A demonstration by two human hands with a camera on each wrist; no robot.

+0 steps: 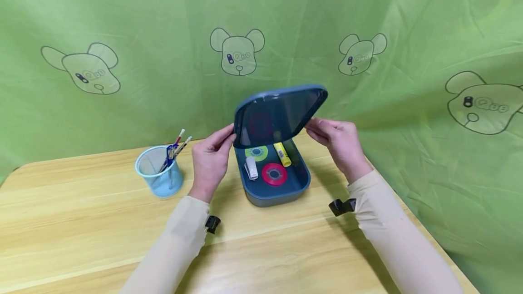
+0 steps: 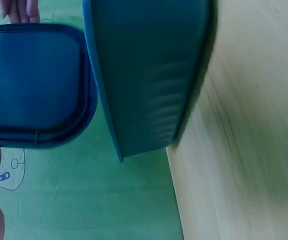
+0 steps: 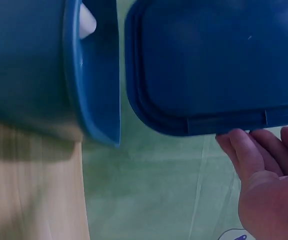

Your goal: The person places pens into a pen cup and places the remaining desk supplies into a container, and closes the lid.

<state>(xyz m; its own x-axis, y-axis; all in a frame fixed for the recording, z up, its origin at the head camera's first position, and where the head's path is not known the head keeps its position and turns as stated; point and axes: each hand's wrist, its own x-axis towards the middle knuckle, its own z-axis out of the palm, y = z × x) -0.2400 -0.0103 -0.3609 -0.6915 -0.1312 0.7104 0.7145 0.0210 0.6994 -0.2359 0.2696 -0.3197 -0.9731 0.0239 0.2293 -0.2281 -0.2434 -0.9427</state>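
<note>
A dark blue lid (image 1: 282,115) is held tilted above the dark blue box (image 1: 278,200), its underside facing me. My left hand (image 1: 211,160) pinches the lid's left edge between thumb and fingers. At the right edge, my right hand (image 1: 337,145) grips the rim with its fingertips, which the right wrist view also shows. Inside the box lie a red ring-shaped roll (image 1: 267,177), a similar green roll (image 1: 262,154), a yellow glue stick (image 1: 282,154) and a small white stapler-like thing (image 1: 251,168). The lid hides the box's far end.
Left of the box stands a light blue mesh pen cup (image 1: 165,185) holding pencils (image 1: 182,146) and blue-handled scissors (image 1: 169,153). Behind the wooden table (image 1: 81,221) hangs a green curtain (image 1: 163,58) printed with bear heads, which also runs along the right side.
</note>
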